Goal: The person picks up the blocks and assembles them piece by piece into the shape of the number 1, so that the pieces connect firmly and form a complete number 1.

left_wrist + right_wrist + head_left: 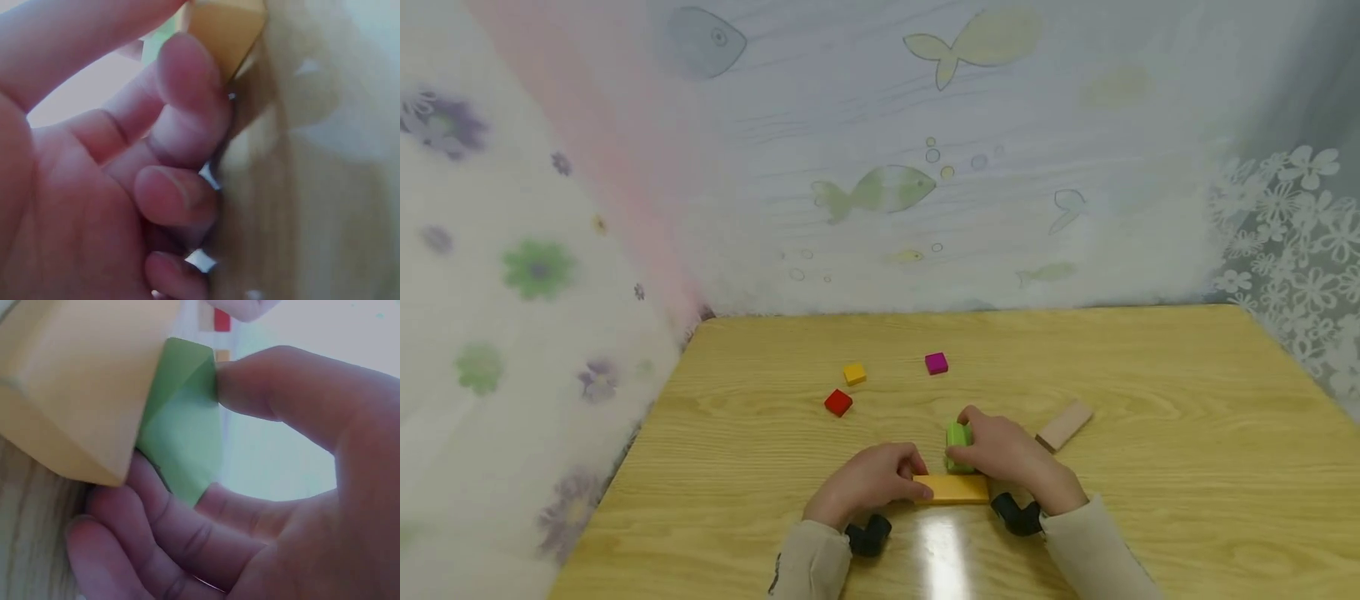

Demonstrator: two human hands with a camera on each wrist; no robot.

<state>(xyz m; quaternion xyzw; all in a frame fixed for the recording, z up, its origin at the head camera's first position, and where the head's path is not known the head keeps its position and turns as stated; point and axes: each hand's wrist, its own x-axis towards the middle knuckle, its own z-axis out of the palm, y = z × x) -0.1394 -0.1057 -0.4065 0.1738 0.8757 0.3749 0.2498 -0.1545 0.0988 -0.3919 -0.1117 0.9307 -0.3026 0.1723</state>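
Note:
An orange-yellow rectangular block (pixel 958 489) lies lengthwise on the table in front of the person. My left hand (pixel 876 479) pinches its left end between thumb and fingers; in the left wrist view the block's end (pixel 228 31) shows past the fingertips. Just behind it is a green block (pixel 957 442), gripped by my right hand (pixel 1003 450) from the right side. The right wrist view shows the thumb on one side of the green block (pixel 184 419) and curled fingers on the other, close beside the orange-yellow block (pixel 81 381).
Small red (pixel 838 402), yellow (pixel 854 373) and magenta (pixel 936 363) blocks lie farther back on the wooden table (pixel 737 467). A plain wooden block (pixel 1064 426) lies beyond the right wrist. Patterned curtains (pixel 880 125) stand behind the table.

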